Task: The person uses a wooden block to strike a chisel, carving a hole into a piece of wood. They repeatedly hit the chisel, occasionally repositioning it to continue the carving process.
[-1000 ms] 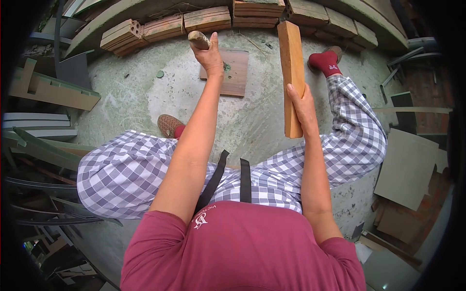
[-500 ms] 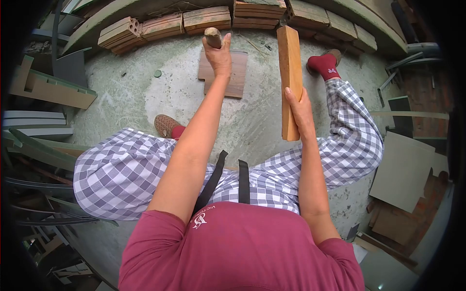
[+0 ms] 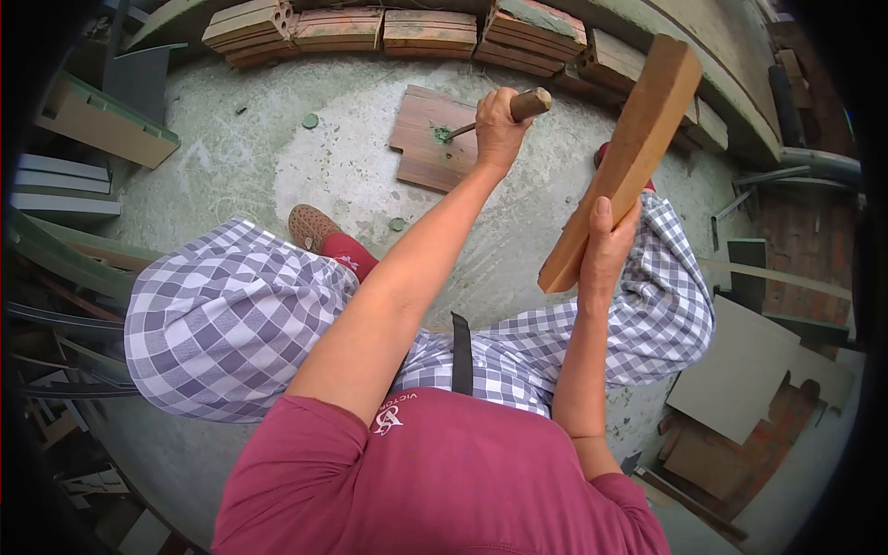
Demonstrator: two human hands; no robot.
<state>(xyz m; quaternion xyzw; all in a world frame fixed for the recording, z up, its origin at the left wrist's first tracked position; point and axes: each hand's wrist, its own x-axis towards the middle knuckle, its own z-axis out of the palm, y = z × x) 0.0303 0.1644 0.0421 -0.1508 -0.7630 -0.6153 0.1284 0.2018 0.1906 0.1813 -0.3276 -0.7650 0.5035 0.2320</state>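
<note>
My left hand [image 3: 500,131] is wrapped round a tool with a thick wooden handle [image 3: 531,104]. The tool's thin metal shaft slants down to the left, its tip at a patch of green crumbs [image 3: 441,133] on a brown wood-grain board [image 3: 421,113]. That board lies on the concrete floor and has a notch in its left side. In my right hand [image 3: 609,242] is a long, thick wooden block [image 3: 631,153], gripped near its lower end and tilted with its upper end to the right.
Hollow bricks [image 3: 430,35] line the back along a low ledge. Panels and strips [image 3: 111,120] are piled at the left. Pale boards [image 3: 735,370] lie at the right. Small green discs [image 3: 310,121] rest on the floor, and my shod foot [image 3: 314,228] is beside the board.
My left hand has moved right and tilted the tool, bringing its shaft into view. The wooden block has swung up and to the right in my right hand. Green crumbs now show on the board.
</note>
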